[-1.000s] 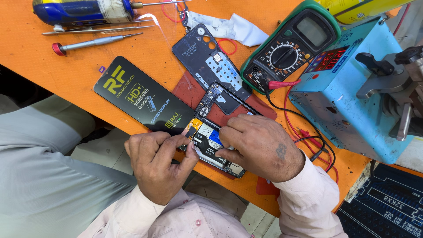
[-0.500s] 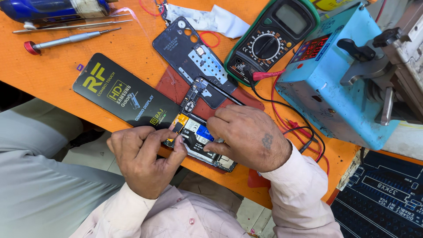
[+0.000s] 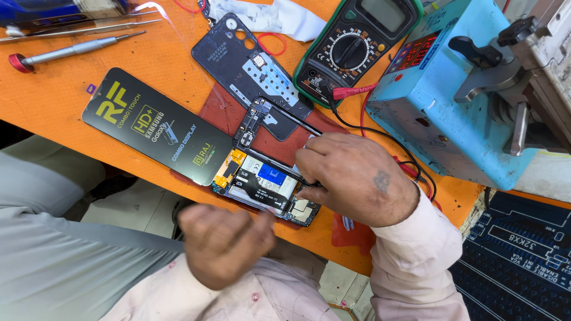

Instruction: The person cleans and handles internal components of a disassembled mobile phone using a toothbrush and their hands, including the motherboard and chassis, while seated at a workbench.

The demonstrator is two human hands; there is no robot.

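Where both hands meet, opened phone (image 3: 264, 187) under right hand (image 3: 351, 178).

The opened phone (image 3: 264, 184) lies at the table's (image 3: 53, 101) near edge, with the right hand (image 3: 351, 175) on its right end and the left hand (image 3: 223, 241) just before it, off the table. A screen (image 3: 157, 134) lies to the phone's left, touching it. Behind the phone lies a back cover (image 3: 250, 71), the multimeter (image 3: 357, 47) right of that, the machine (image 3: 452, 95) farther right. A screwdriver (image 3: 71, 50) lies far left, behind the screen.
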